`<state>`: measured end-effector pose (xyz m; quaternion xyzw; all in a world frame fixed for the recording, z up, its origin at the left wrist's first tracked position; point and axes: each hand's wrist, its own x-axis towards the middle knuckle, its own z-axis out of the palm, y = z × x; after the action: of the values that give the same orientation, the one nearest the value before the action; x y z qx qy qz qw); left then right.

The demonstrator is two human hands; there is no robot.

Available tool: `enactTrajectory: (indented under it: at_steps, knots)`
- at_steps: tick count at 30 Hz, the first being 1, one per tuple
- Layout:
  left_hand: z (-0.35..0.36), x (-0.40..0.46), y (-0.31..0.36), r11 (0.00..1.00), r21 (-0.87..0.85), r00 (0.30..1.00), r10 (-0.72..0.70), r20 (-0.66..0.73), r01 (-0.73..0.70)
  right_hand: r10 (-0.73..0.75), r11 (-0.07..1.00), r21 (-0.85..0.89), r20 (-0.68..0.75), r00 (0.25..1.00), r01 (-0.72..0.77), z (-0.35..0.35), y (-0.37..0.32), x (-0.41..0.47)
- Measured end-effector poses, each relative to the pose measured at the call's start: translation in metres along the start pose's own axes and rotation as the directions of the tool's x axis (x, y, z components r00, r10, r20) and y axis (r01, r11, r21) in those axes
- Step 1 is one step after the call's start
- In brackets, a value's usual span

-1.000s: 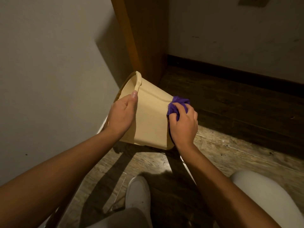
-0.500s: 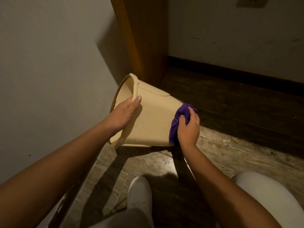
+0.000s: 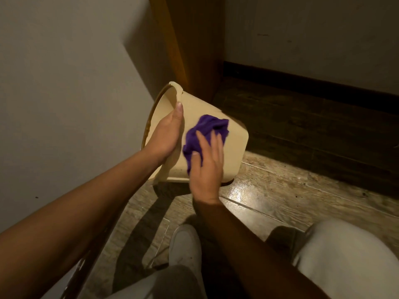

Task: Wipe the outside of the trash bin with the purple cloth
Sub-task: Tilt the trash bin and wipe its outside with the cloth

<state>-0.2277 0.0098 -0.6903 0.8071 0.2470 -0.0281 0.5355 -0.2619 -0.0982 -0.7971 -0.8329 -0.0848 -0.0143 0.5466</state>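
Observation:
A cream plastic trash bin (image 3: 234, 145) is tipped on its side above the floor, its open mouth facing left toward the wall. My left hand (image 3: 166, 134) grips the bin at its rim, thumb along the edge. The purple cloth (image 3: 205, 131) lies crumpled on the bin's upper outside wall. My right hand (image 3: 207, 167) presses on the cloth's near end, fingers spread over it. The bin's inside and base are mostly hidden.
A white wall (image 3: 64, 93) stands close on the left and a wooden door frame (image 3: 190, 46) rises behind the bin. Dark baseboard (image 3: 313, 83) runs along the back wall. My white shoe (image 3: 183, 247) and light trouser knees (image 3: 345, 260) are on the plank floor below.
The bin has turned so more of its side faces up. My right hand and the cloth moved from the bin's right edge onto its upper wall, nearer my left hand.

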Motion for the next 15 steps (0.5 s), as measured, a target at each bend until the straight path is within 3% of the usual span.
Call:
enactTrajectory:
  at_steps: [3, 8, 15]
  knots:
    - [-0.002, 0.007, -0.002, 1.0, 0.003, 0.999, -0.006, 0.043, 0.006, -0.117, 0.992, -0.037, 0.029, 0.993, 0.118, 0.013, -0.024, -0.007]
    - [-0.004, 0.008, -0.004, 1.0, 0.006, 0.999, -0.029, 0.025, 0.029, -0.174, 0.97, -0.165, 0.043, 0.984, 0.179, 0.013, -0.013, -0.007]
    - [-0.01, 0.007, 0.0, 0.99, -0.014, 0.988, -0.138, -0.071, 0.137, 0.051, 0.967, -0.249, -0.025, 0.998, -0.055, -0.001, 0.051, -0.017]
